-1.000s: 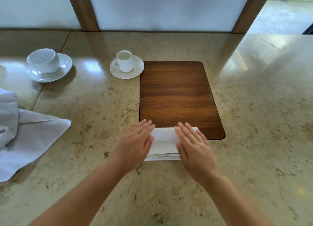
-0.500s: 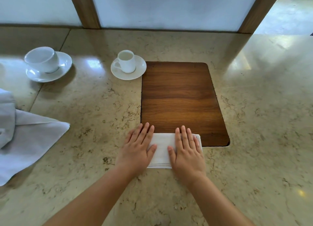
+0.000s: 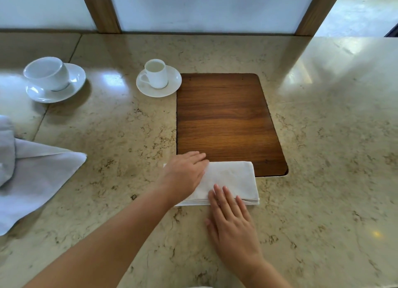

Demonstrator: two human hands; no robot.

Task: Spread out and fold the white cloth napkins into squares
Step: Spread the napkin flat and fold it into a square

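Note:
A folded white napkin (image 3: 233, 178) lies flat on the marble counter, its far edge overlapping the near edge of the wooden board (image 3: 226, 119). My left hand (image 3: 185, 175) rests flat on the napkin's left part, fingers straight and pointing right. My right hand (image 3: 231, 221) lies flat with straight fingers touching the napkin's near edge, palm on the counter. A pile of loose white napkins (image 3: 32, 180) sits at the left edge of the view, apart from both hands.
A small white cup on a saucer (image 3: 158, 78) stands just left of the board's far corner. A larger tilted cup on a saucer (image 3: 53, 78) is at the far left. Wooden posts (image 3: 101, 7) and a wall close off the counter's (image 3: 323, 158) back.
My right hand has slid back off the napkin toward me, uncovering its right half. My left hand has shifted right, further onto the napkin.

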